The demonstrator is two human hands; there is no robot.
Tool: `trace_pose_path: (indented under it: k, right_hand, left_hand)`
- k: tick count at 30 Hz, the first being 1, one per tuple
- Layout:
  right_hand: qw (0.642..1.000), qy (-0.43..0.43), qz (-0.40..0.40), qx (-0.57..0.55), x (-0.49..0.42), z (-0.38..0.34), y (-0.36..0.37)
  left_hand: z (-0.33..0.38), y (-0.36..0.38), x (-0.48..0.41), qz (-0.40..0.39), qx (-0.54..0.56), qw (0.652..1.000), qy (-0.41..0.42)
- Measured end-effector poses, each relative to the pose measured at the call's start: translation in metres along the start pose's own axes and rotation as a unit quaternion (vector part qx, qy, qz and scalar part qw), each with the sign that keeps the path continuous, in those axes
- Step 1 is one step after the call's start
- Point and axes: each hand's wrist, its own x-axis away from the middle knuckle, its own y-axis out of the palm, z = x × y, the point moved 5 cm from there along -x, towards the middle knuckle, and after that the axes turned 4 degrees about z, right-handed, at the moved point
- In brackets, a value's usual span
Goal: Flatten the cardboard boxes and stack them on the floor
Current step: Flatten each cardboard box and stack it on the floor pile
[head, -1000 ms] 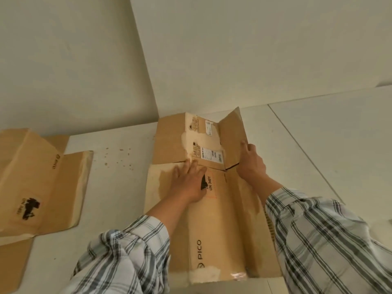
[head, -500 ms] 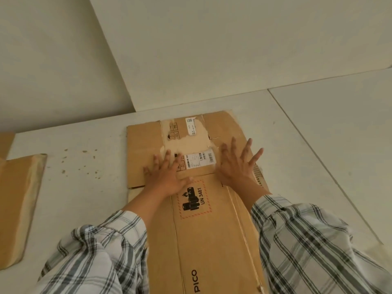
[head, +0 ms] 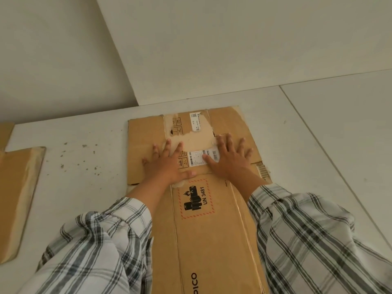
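Left grip, right grip: both spread flat, pressing box onto floor. Flattening looks nearly done; next move likely needs lifting it onto cardboard at left.

1. The left hand lies palm-down, fingers straight and spread, thumb stretched rightward.
2. The right hand lies palm-down just beside it, fingers spread.
3. Both forearms reach forward from plaid sleeves.
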Motion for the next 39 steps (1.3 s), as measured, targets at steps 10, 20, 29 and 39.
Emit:
trace_pose_path:
  k: [10,20,29,39]
  right_hand:
    - [0.998,-0.032,0.035,-0.027,0.102,0.013,0.011]
    - [0.998,-0.025,0.015,-0.053,0.235,0.034,0.047]
    - [0.998,-0.033,-0.017,-0.044,0.243,0.044,0.049]
    - [0.998,-0.004,0.023,-0.051,0.238,0.067,0.021]
  left_hand:
    - [0.037,0.046,0.104,0.146,0.058,0.988,-0.012]
    - [0.011,0.11,0.206,0.071,0.092,0.992,-0.037]
    - [0.013,0.112,0.216,0.055,0.09,0.993,-0.047]
    - [0.01,0.104,0.216,0.032,0.101,0.989,-0.106]
